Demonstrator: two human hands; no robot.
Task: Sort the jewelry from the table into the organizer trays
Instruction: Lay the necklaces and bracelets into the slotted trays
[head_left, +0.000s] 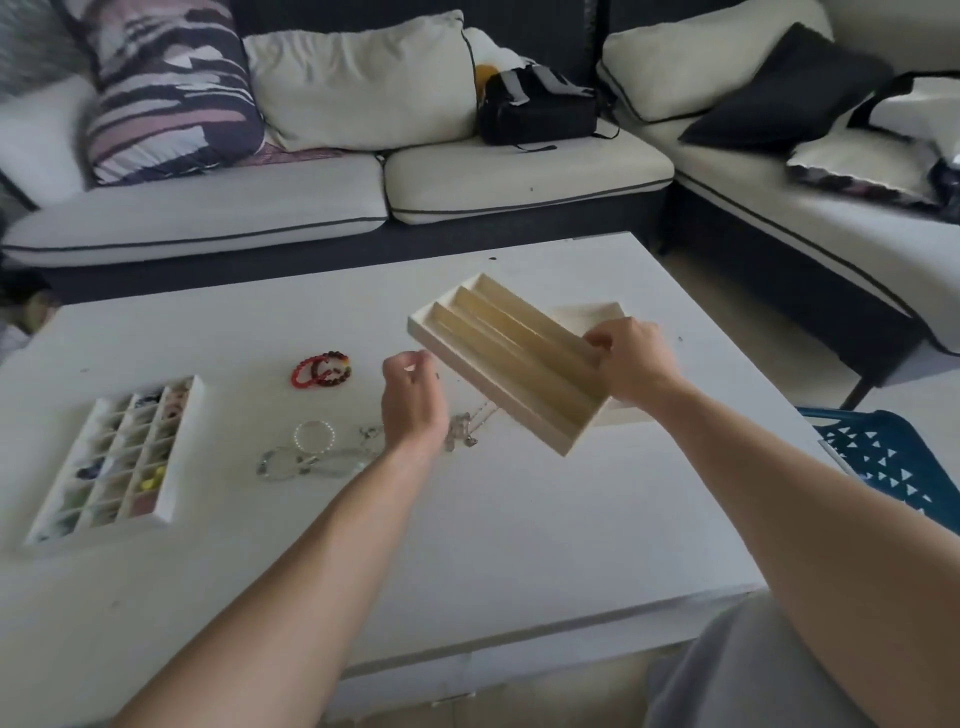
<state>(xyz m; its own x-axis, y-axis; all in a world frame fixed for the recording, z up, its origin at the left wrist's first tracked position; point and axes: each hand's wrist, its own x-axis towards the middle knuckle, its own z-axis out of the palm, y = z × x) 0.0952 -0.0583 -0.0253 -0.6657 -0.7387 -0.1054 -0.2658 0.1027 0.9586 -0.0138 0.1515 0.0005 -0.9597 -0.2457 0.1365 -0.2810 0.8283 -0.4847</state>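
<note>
Right hand (631, 358) gripping tilted slotted tray (498, 348) over white surface (519, 519), left hand (413, 395) curled beside it, contents unclear, necklaces (462, 431) just beneath, bracelets (321, 369) and compartment tray (111, 460) further left, sofa (519, 182) beyond.

No txt, label, brand, no. or sign legible anywhere in view; frame too blurred for fine print
</note>
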